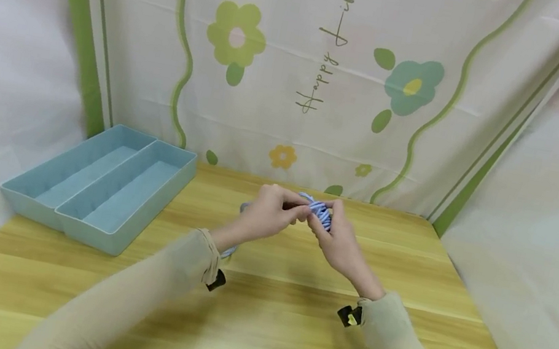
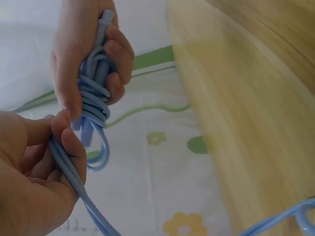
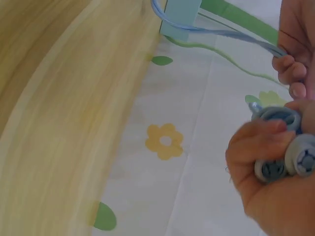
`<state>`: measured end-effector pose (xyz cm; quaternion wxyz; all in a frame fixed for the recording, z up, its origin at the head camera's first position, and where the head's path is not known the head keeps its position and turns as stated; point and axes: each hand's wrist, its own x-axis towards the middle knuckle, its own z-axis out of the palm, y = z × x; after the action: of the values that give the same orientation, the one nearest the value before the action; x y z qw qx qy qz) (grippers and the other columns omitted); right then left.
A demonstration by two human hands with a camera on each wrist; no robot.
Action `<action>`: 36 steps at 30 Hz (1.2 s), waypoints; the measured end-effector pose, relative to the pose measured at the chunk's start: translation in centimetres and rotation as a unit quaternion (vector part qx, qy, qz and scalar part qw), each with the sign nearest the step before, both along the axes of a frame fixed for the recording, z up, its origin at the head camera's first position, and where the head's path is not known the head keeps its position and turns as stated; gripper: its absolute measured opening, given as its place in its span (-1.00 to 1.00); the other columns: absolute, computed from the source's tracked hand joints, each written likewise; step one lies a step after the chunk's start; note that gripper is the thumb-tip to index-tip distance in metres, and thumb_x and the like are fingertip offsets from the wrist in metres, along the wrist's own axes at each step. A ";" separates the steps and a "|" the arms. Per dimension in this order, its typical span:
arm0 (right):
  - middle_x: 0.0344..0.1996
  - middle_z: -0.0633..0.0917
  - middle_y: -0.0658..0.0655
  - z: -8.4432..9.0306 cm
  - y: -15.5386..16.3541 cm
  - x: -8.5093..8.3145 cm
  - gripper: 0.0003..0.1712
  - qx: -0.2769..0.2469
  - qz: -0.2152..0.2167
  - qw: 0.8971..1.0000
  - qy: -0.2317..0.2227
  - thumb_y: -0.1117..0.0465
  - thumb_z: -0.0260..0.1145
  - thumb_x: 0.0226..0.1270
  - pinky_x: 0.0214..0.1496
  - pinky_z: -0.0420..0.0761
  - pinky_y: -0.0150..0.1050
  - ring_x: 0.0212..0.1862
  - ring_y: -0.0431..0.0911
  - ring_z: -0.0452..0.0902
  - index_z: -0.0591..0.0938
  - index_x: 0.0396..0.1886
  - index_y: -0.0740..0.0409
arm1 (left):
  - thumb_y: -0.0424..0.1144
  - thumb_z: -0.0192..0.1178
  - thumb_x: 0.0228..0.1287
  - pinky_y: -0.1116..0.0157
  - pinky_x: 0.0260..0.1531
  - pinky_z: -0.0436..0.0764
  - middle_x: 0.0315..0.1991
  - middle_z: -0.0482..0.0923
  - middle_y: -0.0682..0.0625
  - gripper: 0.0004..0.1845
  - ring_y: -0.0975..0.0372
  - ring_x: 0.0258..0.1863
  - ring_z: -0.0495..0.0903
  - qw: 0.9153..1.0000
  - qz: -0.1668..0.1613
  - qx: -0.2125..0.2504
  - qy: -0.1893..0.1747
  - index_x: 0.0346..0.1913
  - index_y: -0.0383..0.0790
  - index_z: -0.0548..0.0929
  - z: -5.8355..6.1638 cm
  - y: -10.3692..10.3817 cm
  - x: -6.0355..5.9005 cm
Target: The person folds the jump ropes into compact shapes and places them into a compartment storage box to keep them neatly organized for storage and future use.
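A blue jump rope [image 1: 321, 214] is held above the table between both hands, its cord wound in several turns around its handles. My right hand [image 1: 342, 245] grips the wound bundle. Two round handle ends [image 3: 272, 169] poke out of that fist in the right wrist view. To the left, my left hand [image 1: 268, 213] pinches the doubled free cord [image 2: 74, 181] between thumb and fingers, close beside the bundle. From there the cord hangs in a loop, and part of it [image 1: 229, 252] shows below the left forearm.
A light blue tray [image 1: 119, 240] with two long compartments stands at the left on the wooden table [image 1: 252, 332]. Behind the table hangs a white curtain [image 1: 270, 98] with printed flowers, and pale cloth closes off both sides.
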<state>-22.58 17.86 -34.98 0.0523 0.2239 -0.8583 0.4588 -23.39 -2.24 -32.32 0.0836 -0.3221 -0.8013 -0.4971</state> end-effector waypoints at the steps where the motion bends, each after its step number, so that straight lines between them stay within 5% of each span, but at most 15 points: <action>1: -0.41 0.52 0.21 -0.1 0.0 -0.1 -0.53 -0.025 0.016 0.999 -0.022 -0.07 0.05 0.57 -0.65 0.43 -0.27 -0.55 -0.04 0.39 0.23 0.18 0.16 | -0.26 0.25 0.39 0.31 -0.53 0.61 -0.44 0.70 0.03 -0.82 0.28 -0.50 0.62 1.000 0.005 0.014 -0.016 -0.13 -0.27 0.79 -0.1 -0.1 -0.1; 6: -0.46 0.47 0.25 -0.1 0.2 -0.3 -0.50 -0.100 0.060 0.989 -0.089 -0.05 0.05 0.57 -0.70 0.31 -0.32 -0.63 -0.10 0.29 0.17 0.23 0.16 | -0.27 0.27 0.37 0.28 -0.53 0.60 -0.41 0.72 -0.05 -0.79 0.22 -0.49 0.66 0.995 0.001 0.075 -0.067 -0.10 -0.34 0.77 -0.7 -0.5 -0.4; 13: -0.41 0.47 0.25 -0.3 0.3 -0.6 -0.53 -0.072 0.087 0.990 -0.085 -0.02 -0.01 0.60 -0.66 0.33 -0.32 -0.59 -0.10 0.28 0.15 0.24 0.17 | -0.26 0.28 0.36 0.38 -0.74 0.30 -0.46 0.71 0.04 -0.79 0.22 -0.61 0.54 0.998 0.007 0.051 -0.044 -0.06 -0.29 0.77 -0.9 -0.6 -0.2; 19: -0.49 0.44 0.29 -0.3 0.4 -0.4 -0.48 -0.132 0.086 0.982 -0.102 -0.05 -0.07 0.62 -0.72 0.24 -0.33 -0.64 -0.12 0.24 0.06 0.29 0.18 | -0.33 0.30 0.33 0.40 -0.70 0.39 -0.38 0.73 -0.05 -0.79 0.27 -0.63 0.53 0.998 -0.023 0.047 0.032 -0.04 -0.33 0.73 -1.1 -0.1 0.0; 26: -0.53 0.44 0.22 0.0 0.2 -0.3 -0.45 -0.176 0.068 0.976 -0.105 -0.13 -0.04 0.58 -0.77 0.22 -0.33 -0.68 -0.13 0.24 0.11 0.27 0.14 | -0.44 0.30 0.28 0.42 -0.67 0.39 -0.29 0.72 -0.13 -0.76 0.38 -0.65 0.41 0.984 -0.049 0.035 0.165 -0.01 -0.42 0.68 -1.3 0.3 0.0; 36: -0.62 0.38 0.18 0.4 -0.1 -0.4 -0.51 -0.150 0.075 0.983 -0.079 -0.13 -0.10 0.60 -0.84 0.17 -0.29 -0.74 -0.14 0.18 0.18 0.23 0.12 | -0.45 0.23 0.35 0.41 -0.63 0.37 -0.46 0.60 -0.04 -0.77 0.32 -0.65 0.31 0.980 -0.052 0.031 0.188 0.03 -0.40 0.70 -0.9 0.6 0.3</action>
<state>-22.94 17.78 -34.58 -0.0170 0.2409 -0.7616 0.6014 -23.11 -1.68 -33.22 0.2166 -0.4481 -0.7377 -0.4562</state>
